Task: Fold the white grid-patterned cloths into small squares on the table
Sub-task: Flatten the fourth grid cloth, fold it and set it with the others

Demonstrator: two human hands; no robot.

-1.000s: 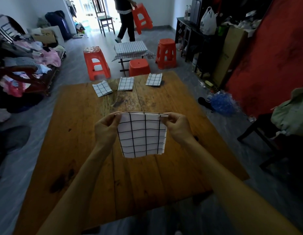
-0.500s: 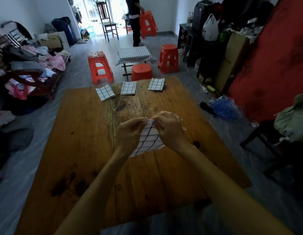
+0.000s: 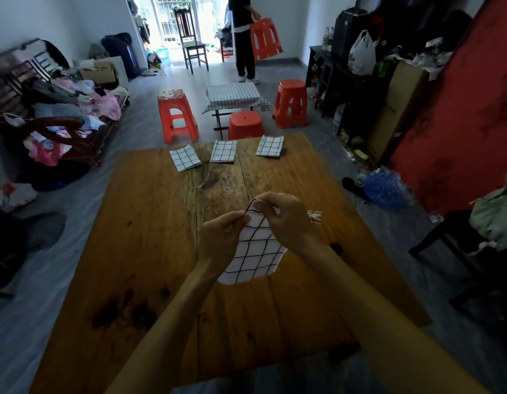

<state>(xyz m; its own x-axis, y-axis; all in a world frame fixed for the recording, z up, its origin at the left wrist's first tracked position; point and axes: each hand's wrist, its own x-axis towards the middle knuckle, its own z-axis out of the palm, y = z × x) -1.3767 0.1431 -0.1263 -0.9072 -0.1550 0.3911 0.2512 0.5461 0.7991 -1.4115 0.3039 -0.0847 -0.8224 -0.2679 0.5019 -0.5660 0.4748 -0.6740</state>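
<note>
Just above the middle of the wooden table (image 3: 150,251), a white grid-patterned cloth (image 3: 253,251) hangs tilted in the air, its upper corner pinched between both hands. The left hand (image 3: 222,237) grips the cloth's left edge with curled fingers; the right hand (image 3: 283,220) pinches the top from above. Along the table's far edge lie three folded grid cloths: one (image 3: 185,162) toward the left, one (image 3: 223,151) in the middle, one (image 3: 270,146) to the right, apart from each other.

Matt white cloth (image 3: 253,251); worn, stained wooden table (image 3: 150,251).
</note>
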